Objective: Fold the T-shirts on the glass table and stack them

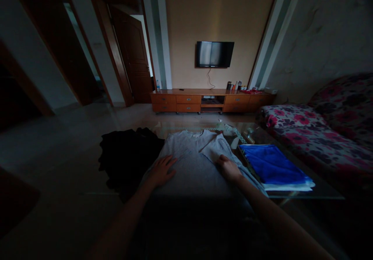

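- The left hand (163,170) lay palm down on the grey shirt (186,170), fingers spread apart and gripping nothing.
- The right hand (229,168) had its fingers curled together against the folded-over sleeve (212,149); I could not tell whether cloth was pinched between them.
- The shirt was spread over the middle of the glass tabletop (326,193), its collar towards the far edge, its lower part lost in shadow.
- Black clothing (129,155) lay in a heap at the tabletop's left side, next to the shirt.
- A folded blue cloth (271,163), with a pale layer under it, lay along the right edge.
- Near the far right corner stood a small glass jar (250,132).
- Past the far edge were a wooden cabinet (188,100) and a wall-mounted television (215,54); a flowered sofa (303,120) stood to the right.
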`<state>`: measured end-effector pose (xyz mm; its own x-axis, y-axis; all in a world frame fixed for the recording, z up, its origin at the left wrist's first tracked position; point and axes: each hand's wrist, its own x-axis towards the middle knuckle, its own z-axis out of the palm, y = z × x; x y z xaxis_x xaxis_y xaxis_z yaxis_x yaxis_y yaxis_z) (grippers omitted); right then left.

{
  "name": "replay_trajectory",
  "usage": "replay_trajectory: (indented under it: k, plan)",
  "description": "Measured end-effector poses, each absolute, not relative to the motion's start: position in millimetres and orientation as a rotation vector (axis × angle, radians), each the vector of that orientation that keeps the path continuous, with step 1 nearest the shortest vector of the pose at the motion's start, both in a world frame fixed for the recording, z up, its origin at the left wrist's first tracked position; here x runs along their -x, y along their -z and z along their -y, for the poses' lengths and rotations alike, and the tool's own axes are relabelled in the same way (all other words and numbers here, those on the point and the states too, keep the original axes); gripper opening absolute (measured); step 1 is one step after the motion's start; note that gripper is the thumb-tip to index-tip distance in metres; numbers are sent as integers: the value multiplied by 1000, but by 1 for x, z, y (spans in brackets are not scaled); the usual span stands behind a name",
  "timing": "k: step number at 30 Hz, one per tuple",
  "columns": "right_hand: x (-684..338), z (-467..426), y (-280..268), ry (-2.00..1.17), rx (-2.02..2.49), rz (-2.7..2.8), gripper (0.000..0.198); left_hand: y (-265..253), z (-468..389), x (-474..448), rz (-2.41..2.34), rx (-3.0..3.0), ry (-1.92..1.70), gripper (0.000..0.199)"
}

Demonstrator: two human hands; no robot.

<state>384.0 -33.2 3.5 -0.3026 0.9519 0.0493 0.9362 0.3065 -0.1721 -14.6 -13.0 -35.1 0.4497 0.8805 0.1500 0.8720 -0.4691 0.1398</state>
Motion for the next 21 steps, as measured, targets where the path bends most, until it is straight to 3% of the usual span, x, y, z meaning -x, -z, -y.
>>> replay_trajectory:
  k: [5, 10, 17, 21]
  plan:
    - [-402, 26, -5, -136, 1799, 2362, 42, 37, 12, 15, -1588, -2639, -328, 60]
    - [-445, 23, 7, -49, 2129, 2230, 90, 37, 12, 15, -1581, -2629, -324, 61]
    - [-479, 34, 24, 100, 2398, 2075, 65, 39, 10, 15, -1587, -2641, -333, 61]
    - [-474, 33, 21, 106, 2270, 2172, 65, 39, 10, 15, -1589, -2642, -344, 61]
